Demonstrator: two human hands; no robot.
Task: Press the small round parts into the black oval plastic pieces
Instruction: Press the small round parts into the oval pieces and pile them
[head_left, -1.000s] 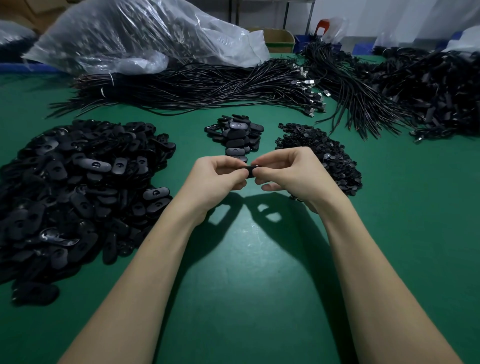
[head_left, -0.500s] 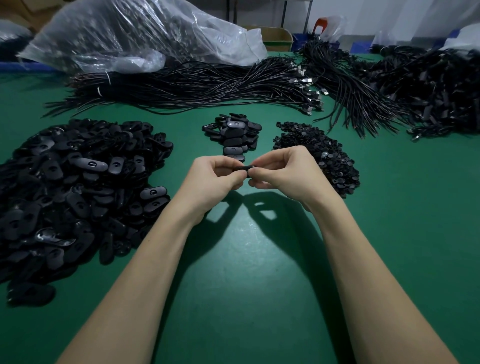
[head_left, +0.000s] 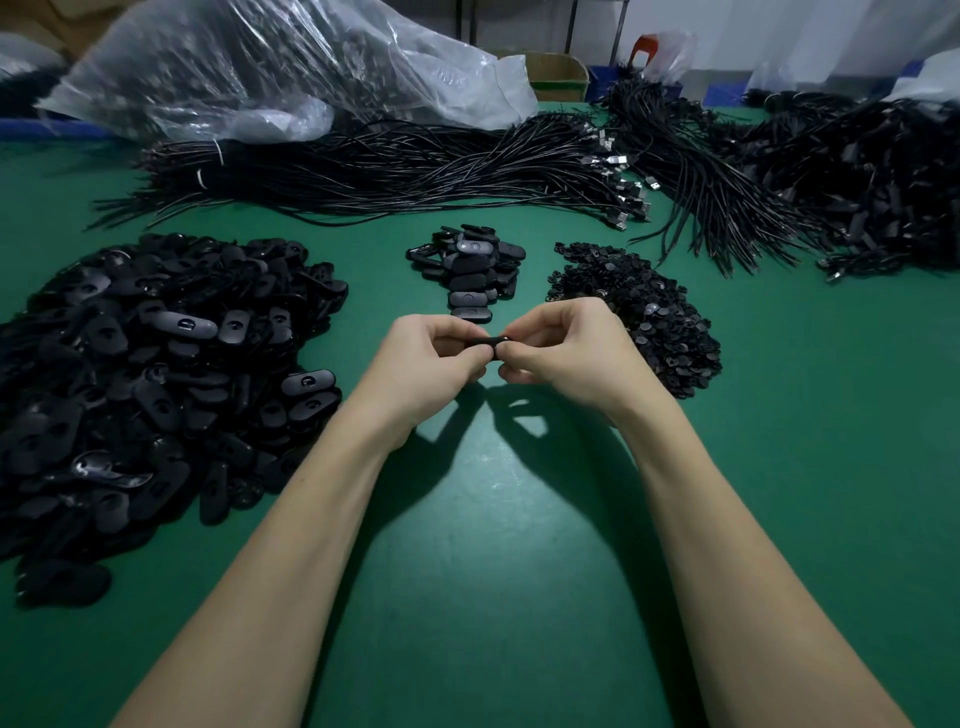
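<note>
My left hand (head_left: 431, 361) and my right hand (head_left: 563, 353) meet above the green table (head_left: 519, 545), both pinching one black oval piece (head_left: 488, 341) between thumbs and fingertips. Only a thin edge of that piece shows; whether a round part sits in it is hidden. A big heap of black oval pieces (head_left: 150, 374) lies at the left. A small stack of oval pieces (head_left: 470, 270) sits just beyond my hands. A pile of small round parts (head_left: 644, 312) lies to the right of my right hand.
Bundles of black cables (head_left: 395, 171) stretch across the back of the table, with more cable heaps (head_left: 852, 176) at the far right. A large clear plastic bag (head_left: 270, 67) and a cardboard box (head_left: 556, 78) stand behind them.
Both hands stay together on the oval piece, with only slight shifts of the fingers. The camera view has drifted a little.
</note>
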